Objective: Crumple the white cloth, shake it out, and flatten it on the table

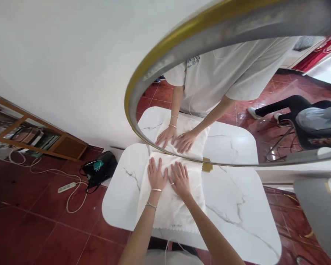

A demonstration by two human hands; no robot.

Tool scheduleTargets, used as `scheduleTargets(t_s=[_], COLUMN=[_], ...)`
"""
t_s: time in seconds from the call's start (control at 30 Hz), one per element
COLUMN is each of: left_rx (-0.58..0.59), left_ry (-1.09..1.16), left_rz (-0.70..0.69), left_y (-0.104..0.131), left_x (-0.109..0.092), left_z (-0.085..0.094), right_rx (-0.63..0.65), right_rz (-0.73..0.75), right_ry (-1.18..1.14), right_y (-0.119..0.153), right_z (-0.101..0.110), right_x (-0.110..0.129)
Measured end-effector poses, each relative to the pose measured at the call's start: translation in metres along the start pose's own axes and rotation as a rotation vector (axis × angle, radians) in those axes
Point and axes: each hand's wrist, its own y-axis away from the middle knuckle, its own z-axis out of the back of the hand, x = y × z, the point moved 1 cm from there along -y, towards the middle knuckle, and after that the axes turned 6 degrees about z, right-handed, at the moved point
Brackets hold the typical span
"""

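A white cloth [176,217] with a scalloped edge lies spread on the white marbled table [237,206]. On its upper left part my left hand [157,176] rests flat, fingers extended and a little apart, with bracelets at the wrist. Beside it to the right, my right hand [180,179] also lies flat on the cloth, fingers spread, a ring on one finger. The two hands do not touch each other. Slight wrinkles show in the cloth around them.
A large gold-rimmed mirror [129,92] stands at the table's far edge, reflecting my arms and a seated person. A black bag [102,167] and a power strip [67,187] are at the left. A wooden cabinet [68,147] is farther left, a grey chair [317,209] at the right.
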Motion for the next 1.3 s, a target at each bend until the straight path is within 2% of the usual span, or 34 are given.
scheduleTargets(t_s=[0.17,0.33,0.4,0.53,0.63,0.7,0.8,0.93,1.03,1.1,1.2,1.3], left_rx=[-0.003,0.021,0.038,0.104,0.155,0.148,0.107,0.016,-0.067,-0.098,-0.120,-0.124], left_ry=[-0.012,-0.015,-0.016,-0.054,-0.095,-0.105,-0.110,-0.113,-0.128,-0.143,-0.157,-0.158], left_rz=[0.035,0.035,0.027,0.048,0.118,0.154,0.208,0.277,0.310,0.319,0.335,0.333], left_y=[-0.035,-0.085,-0.105,-0.134,-0.136,-0.124,-0.086,-0.008,0.053,0.086,0.110,0.102], left_x=[0.042,0.069,0.080,0.108,0.132,0.145,0.161,0.174,0.175,0.170,0.162,0.156], left_z=[0.008,0.006,0.006,0.015,0.025,0.033,0.047,0.066,0.079,0.083,0.084,0.078], right_rx=[0.005,-0.040,-0.025,0.108,0.158,0.148,0.138,0.193,0.356,0.472,0.571,0.526], right_rz=[-0.025,-0.183,-0.203,-0.150,-0.026,0.089,0.222,0.325,0.410,0.434,0.457,0.463], right_ry=[-0.022,-0.040,-0.035,-0.035,-0.063,-0.091,-0.158,-0.283,-0.351,-0.388,-0.428,-0.421], right_y=[-0.042,-0.094,-0.114,-0.147,-0.160,-0.159,-0.135,-0.061,0.006,0.041,0.064,0.056], right_z=[-0.025,-0.056,-0.065,-0.077,-0.083,-0.083,-0.077,-0.050,-0.023,-0.010,-0.003,-0.006], right_x=[0.033,0.053,0.058,0.068,0.079,0.089,0.108,0.136,0.151,0.155,0.154,0.146])
